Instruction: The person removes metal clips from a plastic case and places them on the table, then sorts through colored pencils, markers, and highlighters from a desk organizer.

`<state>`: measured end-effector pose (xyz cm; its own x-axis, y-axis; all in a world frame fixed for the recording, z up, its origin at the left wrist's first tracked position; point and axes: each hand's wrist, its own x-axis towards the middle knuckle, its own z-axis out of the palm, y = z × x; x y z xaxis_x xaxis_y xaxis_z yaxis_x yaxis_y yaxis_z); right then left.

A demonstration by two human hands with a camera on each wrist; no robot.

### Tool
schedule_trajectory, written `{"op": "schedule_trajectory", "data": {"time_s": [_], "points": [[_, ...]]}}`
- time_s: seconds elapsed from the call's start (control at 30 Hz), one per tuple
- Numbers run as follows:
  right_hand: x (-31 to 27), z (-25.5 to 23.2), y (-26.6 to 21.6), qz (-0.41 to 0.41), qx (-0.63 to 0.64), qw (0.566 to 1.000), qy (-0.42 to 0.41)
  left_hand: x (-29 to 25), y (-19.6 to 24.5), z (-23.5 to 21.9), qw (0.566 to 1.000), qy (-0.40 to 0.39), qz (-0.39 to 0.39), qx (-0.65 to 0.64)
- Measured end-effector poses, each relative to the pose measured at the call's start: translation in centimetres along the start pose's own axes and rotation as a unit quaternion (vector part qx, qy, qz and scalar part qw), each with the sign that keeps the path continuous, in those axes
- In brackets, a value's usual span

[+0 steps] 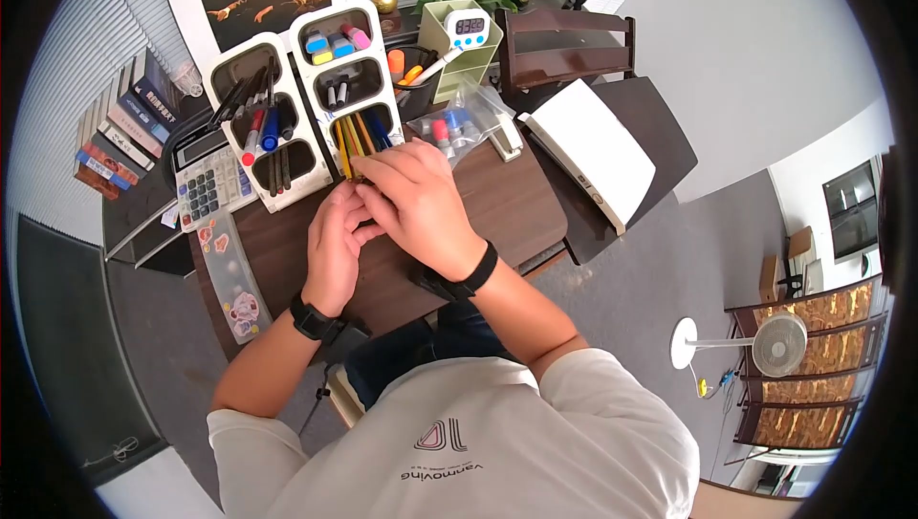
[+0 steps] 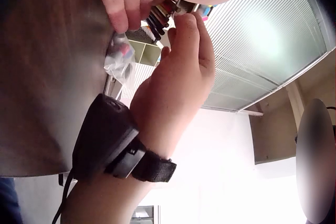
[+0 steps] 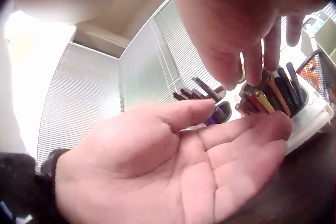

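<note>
Black-strapped at the wrist, the right hand (image 1: 416, 196) reaches over the front compartment of the right-hand white pen organizer (image 1: 378, 53), fingertips at the pencils (image 3: 265, 101) standing inside; whether it pinches one, I cannot tell. In front of that organizer, the left hand (image 1: 332, 247) is relaxed, palm up and fingers loosely extended, gripping nothing visible. Since the pencils stand packed together, drawing one out could drag up its neighbours, and a glancing push might shift the organizer on the desk (image 1: 516, 194) into the second organizer (image 1: 302, 120), just left of it. Right of it, a clear plastic bag (image 1: 462, 122) could be snagged by a wide sweep.
</note>
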<state>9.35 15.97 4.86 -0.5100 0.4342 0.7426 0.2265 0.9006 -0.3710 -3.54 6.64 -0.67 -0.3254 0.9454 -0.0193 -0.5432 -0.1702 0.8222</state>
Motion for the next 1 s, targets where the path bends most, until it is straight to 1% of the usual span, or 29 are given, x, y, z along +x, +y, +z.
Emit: {"op": "schedule_trajectory", "data": {"time_s": [0.1, 0.13, 0.17, 0.23, 0.3, 0.37, 0.4, 0.43, 0.5, 0.53, 0.57, 0.63, 0.67, 0.7, 0.77, 0.9, 0.97, 1.0], "points": [[-1.1, -1.0, -0.4, 0.013, 0.021, 1.000, 0.016, 0.2, -0.4, -0.4, 1.000, 0.000, -0.003, 0.014], [-1.7, -1.2, -0.3, 0.030, 0.038, 0.999, 0.010, 0.2, -0.4, -0.4, 1.000, -0.008, -0.003, 0.023], [-2.1, -1.3, -0.3, 0.030, 0.041, 0.999, 0.009, 0.1, -0.4, -0.5, 0.999, -0.016, -0.004, 0.033], [-2.8, -1.5, -0.1, 0.092, 0.059, 0.993, 0.052, 0.0, -0.7, -0.8, 0.999, 0.001, -0.005, 0.038], [-3.2, -1.6, 0.7, 0.108, 0.042, 0.992, 0.043, 0.0, -0.8, -0.6, 0.999, 0.010, -0.004, 0.045], [-3.0, -1.5, 1.1, 0.204, 0.139, 0.968, 0.033, -0.2, -0.6, -0.1, 0.998, 0.036, 0.039, 0.030], [-3.3, -1.1, 1.9, 0.217, 0.163, 0.962, 0.014, -0.2, -0.6, -0.3, 0.998, 0.027, 0.040, 0.032], [-3.4, -0.5, 2.5, 0.219, 0.162, 0.962, 0.019, -0.2, -0.7, -0.1, 0.998, 0.022, 0.039, 0.035], [-3.0, 0.5, 2.9, 0.247, 0.268, 0.931, -0.012, -0.1, -0.7, 0.1, 0.994, 0.017, 0.090, 0.054], [-2.7, 0.6, 2.8, 0.260, 0.284, 0.922, -0.039, 0.0, -0.7, -0.1, 0.995, 0.006, 0.089, 0.048], [-2.3, 0.7, 2.6, 0.258, 0.284, 0.923, -0.035, 0.1, -0.9, -0.2, 0.995, 0.003, 0.091, 0.050], [-1.3, 0.5, 1.9, 0.229, 0.262, 0.937, -0.044, 0.3, -1.1, -0.5, 0.991, -0.025, 0.111, 0.071], [-0.8, 0.1, 1.5, 0.240, 0.252, 0.935, -0.070, 0.4, -1.1, -0.5, 0.991, -0.025, 0.111, 0.072], [-0.7, 0.5, 1.7, 0.240, 0.254, 0.934, -0.070, 0.4, -1.0, -0.6, 0.989, -0.037, 0.121, 0.078], [-0.7, 1.6, 2.1, 0.151, 0.196, 0.968, -0.041, 0.4, -0.9, -0.7, 0.987, -0.050, 0.129, 0.083], [0.1, 1.1, 1.8, 0.131, 0.230, 0.963, -0.051, 0.8, -0.7, -1.0, 0.988, -0.053, 0.129, 0.070], [0.4, 0.9, 1.8, 0.170, 0.269, 0.944, -0.087, 0.7, -0.7, -1.2, 0.988, -0.056, 0.125, 0.065], [0.3, 0.9, 1.9, 0.171, 0.269, 0.944, -0.088, 0.7, -0.7, -1.3, 0.989, -0.055, 0.127, 0.061]]}}
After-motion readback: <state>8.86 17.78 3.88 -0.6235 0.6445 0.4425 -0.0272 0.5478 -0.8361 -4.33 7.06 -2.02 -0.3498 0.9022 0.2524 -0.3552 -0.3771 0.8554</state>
